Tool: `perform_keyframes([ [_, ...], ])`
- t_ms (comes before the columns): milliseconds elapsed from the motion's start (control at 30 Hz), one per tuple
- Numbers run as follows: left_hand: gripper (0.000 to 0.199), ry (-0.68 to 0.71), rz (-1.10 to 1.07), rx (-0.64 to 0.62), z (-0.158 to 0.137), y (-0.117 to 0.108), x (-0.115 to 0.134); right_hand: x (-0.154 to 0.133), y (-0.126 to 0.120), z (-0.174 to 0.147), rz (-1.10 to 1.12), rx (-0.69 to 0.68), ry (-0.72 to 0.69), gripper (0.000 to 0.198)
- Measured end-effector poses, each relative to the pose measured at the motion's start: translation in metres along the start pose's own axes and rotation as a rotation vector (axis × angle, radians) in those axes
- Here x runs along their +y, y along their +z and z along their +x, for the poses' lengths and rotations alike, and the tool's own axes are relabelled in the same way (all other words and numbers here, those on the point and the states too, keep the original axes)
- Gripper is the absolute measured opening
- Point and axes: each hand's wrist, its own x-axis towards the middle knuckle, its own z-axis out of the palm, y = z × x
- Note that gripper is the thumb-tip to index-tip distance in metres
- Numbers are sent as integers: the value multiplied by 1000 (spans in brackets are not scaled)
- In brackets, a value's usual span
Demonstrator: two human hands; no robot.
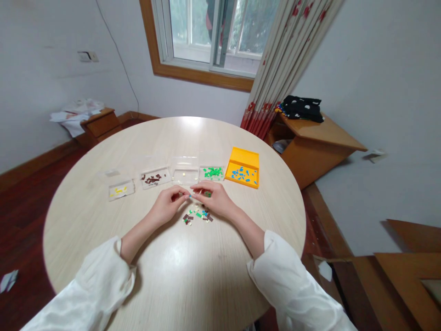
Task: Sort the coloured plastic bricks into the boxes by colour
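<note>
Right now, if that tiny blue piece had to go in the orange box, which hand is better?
Probably the right hand: the orange box sits on its side. The left hand is farther from it and would have to reach past the right. The blue piece is where both hands nearly meet.

Your left hand [167, 204] pinches a small blue piece [189, 196] above the worktop [165, 280], your right hand [216, 197] close beside it. Nearer you lies a scatter of brown, green, blue and cream pieces [199, 214]. Beyond your hands, left to right, four clear boxes [177, 177] hold yellow, brown, cream and green pieces; an open orange box [244, 157] at the end holds blue ones.
</note>
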Motion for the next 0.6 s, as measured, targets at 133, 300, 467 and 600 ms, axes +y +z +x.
perform_keyframes([
  [133,21,-113,-241,-8,-1,2,6,-11,9,-4,-61,-25,-115,12],
  [300,29,-146,-271,38,-2,2,10,-9,0,0,-138,79,-136,14],
  [467,40,-140,-138,193,-1,-3,6,5,-51,6,-334,486,14,22],
  [600,42,-126,-141,331,2,-9,-5,28,-99,3,-531,694,74,22],
])
